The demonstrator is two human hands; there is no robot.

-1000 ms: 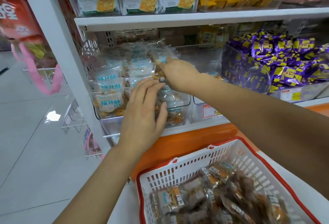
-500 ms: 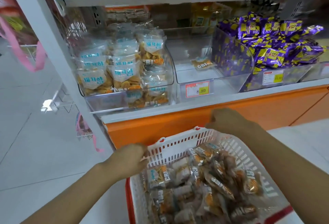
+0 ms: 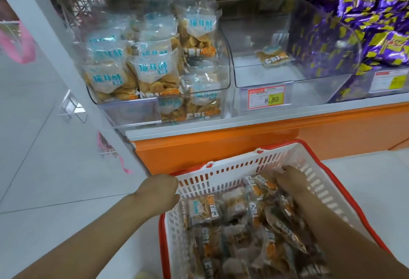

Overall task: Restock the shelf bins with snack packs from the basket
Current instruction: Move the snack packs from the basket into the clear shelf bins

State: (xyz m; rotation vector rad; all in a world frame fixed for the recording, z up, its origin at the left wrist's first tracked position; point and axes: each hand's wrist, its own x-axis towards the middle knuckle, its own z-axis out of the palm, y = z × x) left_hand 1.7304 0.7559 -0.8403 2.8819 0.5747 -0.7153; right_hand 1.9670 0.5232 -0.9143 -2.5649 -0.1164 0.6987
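The left hand (image 3: 160, 190) is closed over the near left corner of the basket (image 3: 232, 168), gripping its white rim; the fingers are hidden behind the wall. The right hand (image 3: 290, 178) reaches into the basket and lies on the snack packs (image 3: 243, 223); its fingertips are buried among the wrappers, so whether it has hold of a pack cannot be told. Both forearms are cut off by the lower frame edge.

The basket is white lattice plastic with a red rim. It holds a loose heap of clear packs with orange and white print; the heap is blurred and overlapping, so no count is possible.

Above an orange panel, the shelf (image 3: 221, 123) carries three clear bins. The left bin (image 3: 132, 110) is nearly full of clear packs with blue lettering; roughly ten are discernible, the rear ones indistinct. The middle bin (image 3: 321, 83) contains one pack (image 3: 273, 57), lying near its back wall, and bears a price label (image 3: 265, 99) reading 8.80. The right bin (image 3: 345, 92), cut off at the frame edge, is heaped with purple and yellow packs (image 3: 371, 24), too many and too blurred to count.
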